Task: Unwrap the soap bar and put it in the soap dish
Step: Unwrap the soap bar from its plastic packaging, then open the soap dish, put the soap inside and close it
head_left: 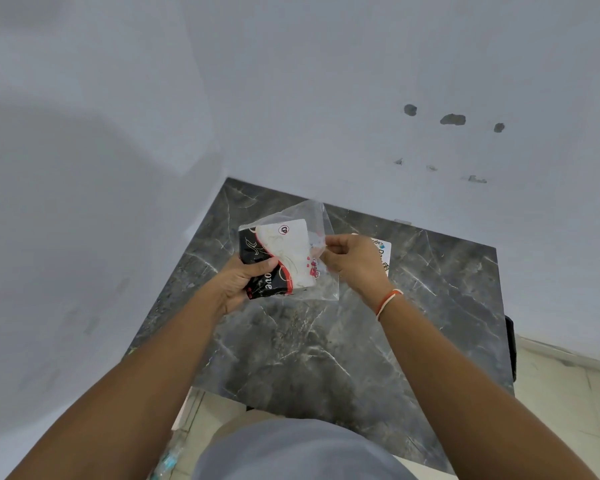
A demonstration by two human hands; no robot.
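Note:
A boxed soap bar (pixel 280 258), printed black, white and red, sits inside a clear plastic bag (pixel 317 220) held above the dark marble table (pixel 326 341). My left hand (pixel 245 280) grips the box's lower left end through the bag. My right hand (pixel 349 259) pinches the bag's right edge beside the box. An orange and white band circles my right wrist. No soap dish is in view.
A white card (pixel 383 252) with printed text lies on the table, partly hidden behind my right hand. The table stands in a corner of pale walls. Pale floor tiles (pixel 568 393) show at the right and below the table's front edge.

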